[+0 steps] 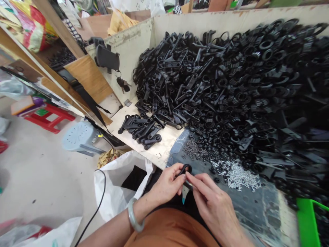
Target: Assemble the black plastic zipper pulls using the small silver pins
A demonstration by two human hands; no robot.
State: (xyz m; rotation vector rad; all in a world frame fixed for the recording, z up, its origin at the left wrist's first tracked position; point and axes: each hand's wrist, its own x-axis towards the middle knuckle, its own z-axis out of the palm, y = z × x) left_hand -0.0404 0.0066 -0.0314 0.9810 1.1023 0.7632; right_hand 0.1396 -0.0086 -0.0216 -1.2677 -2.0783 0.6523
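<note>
Left hand: lower centre of the frame, the left hand (171,181) has its fingers closed on a black ring-ended part (189,168); a pale bracelet (135,216) circles the wrist.
Right hand: just beside it, the right hand (214,195) pinches the same part between thumb and fingers.
Part in hand: between both hands, ring end towards the top of the frame – its lower end is mostly hidden by fingers.
Pale piece: just below the fingers, a pale piece with a blue tip (183,199); what it belongs to I cannot tell.
Open bag: left of the hands, a white bag (104,195).
Green bin: lower right edge, a green bin (305,223) with dark pieces inside.
Silver pins: right of centre, loose silver pins (238,175) on a dark sheet (253,207) over the desk (168,139).
Small bits: left of the pins, tiny brownish bits (194,149).
Arm cluster: centre left, a small group of black arms (141,128) on bare wood.
Big heap: upper right – a large heap of black parts (218,75).
Keys: upper left of centre, keys (123,84) hanging below a phone holder (108,57).
</note>
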